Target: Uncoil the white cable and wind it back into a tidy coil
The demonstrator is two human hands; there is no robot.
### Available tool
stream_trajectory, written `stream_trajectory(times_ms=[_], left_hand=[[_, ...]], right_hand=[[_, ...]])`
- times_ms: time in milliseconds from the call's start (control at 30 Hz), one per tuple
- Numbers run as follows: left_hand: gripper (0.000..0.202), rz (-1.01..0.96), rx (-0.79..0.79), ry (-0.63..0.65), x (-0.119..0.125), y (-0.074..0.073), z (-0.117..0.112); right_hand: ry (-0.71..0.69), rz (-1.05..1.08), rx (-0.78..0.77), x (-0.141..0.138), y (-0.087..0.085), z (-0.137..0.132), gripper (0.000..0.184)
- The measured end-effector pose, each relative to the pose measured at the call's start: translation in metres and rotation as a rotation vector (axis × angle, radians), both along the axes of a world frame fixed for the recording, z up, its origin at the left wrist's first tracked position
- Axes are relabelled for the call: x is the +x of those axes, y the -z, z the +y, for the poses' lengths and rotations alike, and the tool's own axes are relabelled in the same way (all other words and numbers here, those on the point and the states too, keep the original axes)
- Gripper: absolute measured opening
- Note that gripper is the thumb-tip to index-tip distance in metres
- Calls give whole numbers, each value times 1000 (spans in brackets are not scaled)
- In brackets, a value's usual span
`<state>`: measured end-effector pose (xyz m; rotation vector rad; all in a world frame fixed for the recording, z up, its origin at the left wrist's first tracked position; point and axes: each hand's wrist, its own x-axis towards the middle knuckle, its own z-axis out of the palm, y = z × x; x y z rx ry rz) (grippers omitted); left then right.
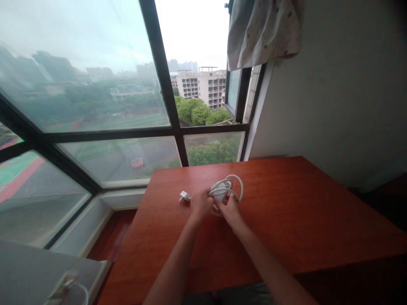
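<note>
A white power cord (241, 189) is looped in a loose coil above the reddish-brown table (286, 212). My left hand (201, 203) is closed around the left side of the coil. From that hand the white plug (184, 195) sticks out to the left, its prongs pointing away. On the coil's lower right, my right hand (231, 210) pinches the cord with thumb and fingers. A pale block, perhaps a power strip or adapter, shows inside the loops between my hands; the cord partly covers it.
Dark-framed windows (177, 127) stand behind the table, with one pane open at the right. A patterned curtain (265, 34) hangs over the upper right. A white wall (321, 97) runs along the right. At lower left, a wall socket (65, 281) has a white cord.
</note>
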<state>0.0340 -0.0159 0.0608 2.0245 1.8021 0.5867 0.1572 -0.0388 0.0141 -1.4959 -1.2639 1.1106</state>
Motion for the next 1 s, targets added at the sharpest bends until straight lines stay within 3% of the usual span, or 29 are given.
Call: stream_trajectory(times_ms=[100,133,300,433,567,700,800,867,933,1000], left_hand=[[31,-112,20,74,-9,6,3],[30,-143,37,107,-12,7,4],[23,-183,147,210,-29,11,9],[24,-60,163,196,-34,13,9],[24,39,212,164,-31,10,7],[23,14,273,142,-32,10,5],[32,-179,198,276,-42,17,4],[40,-355,68,339,-51,26,3],[43,-495,-41,299,-59,35,1],[39,-555,-42,176,-63,40,-1]], right_hand=[[74,-132,29,1,0,7,50],[26,-102,39,4,0,7,50],[-420,180,-79,34,-12,-3,65],[-679,246,-200,65,-27,-5,51],[-932,165,-345,87,-40,-2,49],[-1065,-84,-432,98,-56,1,49],[-1069,-406,-417,102,-63,0,35],[-972,-694,-323,101,-65,-3,26],[-827,-984,-206,97,-67,-7,23],[-705,-1201,-121,91,-70,-12,24]])
